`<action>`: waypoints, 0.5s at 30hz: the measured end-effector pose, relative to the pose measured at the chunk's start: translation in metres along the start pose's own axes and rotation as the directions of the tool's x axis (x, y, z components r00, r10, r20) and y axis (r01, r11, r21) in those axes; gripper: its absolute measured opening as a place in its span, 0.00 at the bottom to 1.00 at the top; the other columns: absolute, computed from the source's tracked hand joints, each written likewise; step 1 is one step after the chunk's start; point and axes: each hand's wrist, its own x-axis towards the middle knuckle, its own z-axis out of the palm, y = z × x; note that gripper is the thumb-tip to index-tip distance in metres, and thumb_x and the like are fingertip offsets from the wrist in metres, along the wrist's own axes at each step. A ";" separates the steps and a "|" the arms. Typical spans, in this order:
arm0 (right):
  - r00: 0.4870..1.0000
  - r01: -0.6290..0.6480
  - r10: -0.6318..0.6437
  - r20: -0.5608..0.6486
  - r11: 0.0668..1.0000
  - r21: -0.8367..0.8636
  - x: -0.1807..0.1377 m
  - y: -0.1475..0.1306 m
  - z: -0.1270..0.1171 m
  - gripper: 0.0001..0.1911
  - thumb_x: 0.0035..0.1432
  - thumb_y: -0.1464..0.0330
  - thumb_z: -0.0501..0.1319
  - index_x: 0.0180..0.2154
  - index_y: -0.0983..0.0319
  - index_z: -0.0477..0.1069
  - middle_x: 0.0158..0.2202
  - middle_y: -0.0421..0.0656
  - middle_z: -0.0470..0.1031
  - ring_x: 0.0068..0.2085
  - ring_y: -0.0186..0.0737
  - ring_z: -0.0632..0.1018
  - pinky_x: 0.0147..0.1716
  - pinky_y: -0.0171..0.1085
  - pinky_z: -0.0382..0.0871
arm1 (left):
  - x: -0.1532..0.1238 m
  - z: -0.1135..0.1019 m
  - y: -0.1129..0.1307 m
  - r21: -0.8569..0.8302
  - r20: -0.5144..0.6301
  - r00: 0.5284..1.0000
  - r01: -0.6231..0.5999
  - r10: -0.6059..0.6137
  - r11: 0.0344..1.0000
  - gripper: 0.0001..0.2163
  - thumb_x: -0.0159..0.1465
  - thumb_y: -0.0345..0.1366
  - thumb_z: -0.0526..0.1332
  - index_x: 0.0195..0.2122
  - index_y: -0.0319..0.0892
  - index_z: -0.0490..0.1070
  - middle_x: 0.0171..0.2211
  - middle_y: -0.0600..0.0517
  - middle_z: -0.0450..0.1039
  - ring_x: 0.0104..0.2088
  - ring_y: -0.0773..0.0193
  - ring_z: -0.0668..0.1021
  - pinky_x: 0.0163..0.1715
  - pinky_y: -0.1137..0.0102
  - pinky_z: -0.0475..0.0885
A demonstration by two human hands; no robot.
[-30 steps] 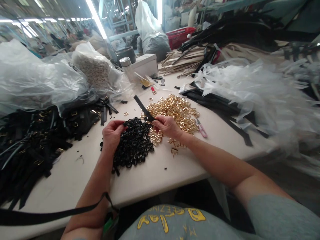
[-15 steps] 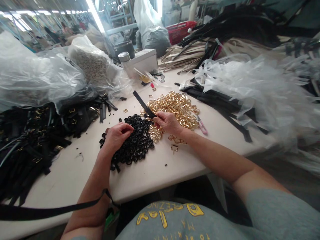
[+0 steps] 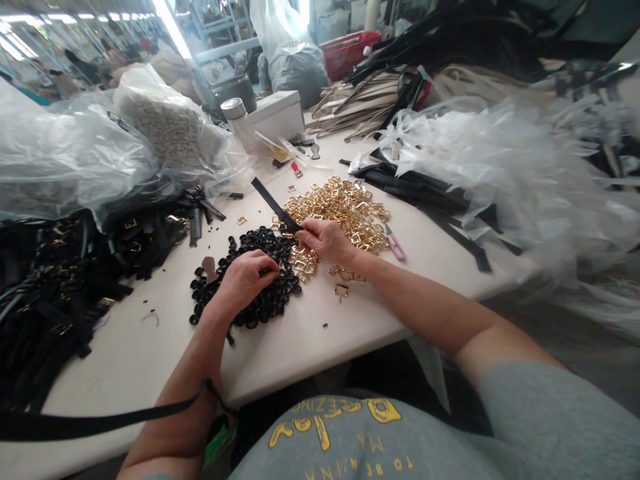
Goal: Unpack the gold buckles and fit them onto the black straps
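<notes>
My left hand rests on a pile of small black rings, its fingers curled and pinched down into the pile; what they grip is hidden. My right hand is closed round the end of a black strap that points up and away to the left. Just beyond my right hand lies a heap of gold metal buckles, with a few loose ones nearer the table edge. Both hands are over the white table.
A mass of black straps covers the table's left side under clear plastic bags. Crumpled clear plastic and more black straps fill the right. Small pink scissors lie right of the buckles. A white box and a metal-lidded bottle stand behind.
My left hand has slid down and to the right over the black rings and curled its fingers into the pile. My right hand keeps its hold on the strap.
</notes>
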 end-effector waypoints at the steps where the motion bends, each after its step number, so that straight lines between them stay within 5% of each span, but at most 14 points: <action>1: 1.000 0.007 -0.007 -0.009 1.000 -0.010 -0.002 -0.002 0.000 0.14 0.65 0.63 0.58 0.29 0.63 0.67 0.24 0.38 0.73 0.26 0.29 0.70 0.29 0.31 0.62 | -0.001 0.002 0.003 0.015 0.013 1.000 -0.019 0.019 1.000 0.06 0.62 0.37 0.62 0.31 0.45 0.78 0.36 0.49 0.77 0.38 0.58 0.77 0.43 0.64 0.71; 15: 0.994 -0.111 0.112 -0.014 0.990 0.088 -0.009 0.004 0.008 0.11 0.60 0.62 0.62 0.30 0.63 0.69 0.24 0.38 0.73 0.24 0.32 0.72 0.23 0.30 0.62 | 0.010 0.047 -0.016 0.107 -0.014 0.997 0.073 -0.072 0.992 0.09 0.60 0.36 0.57 0.28 0.51 0.77 0.36 0.50 0.78 0.40 0.54 0.80 0.44 0.61 0.73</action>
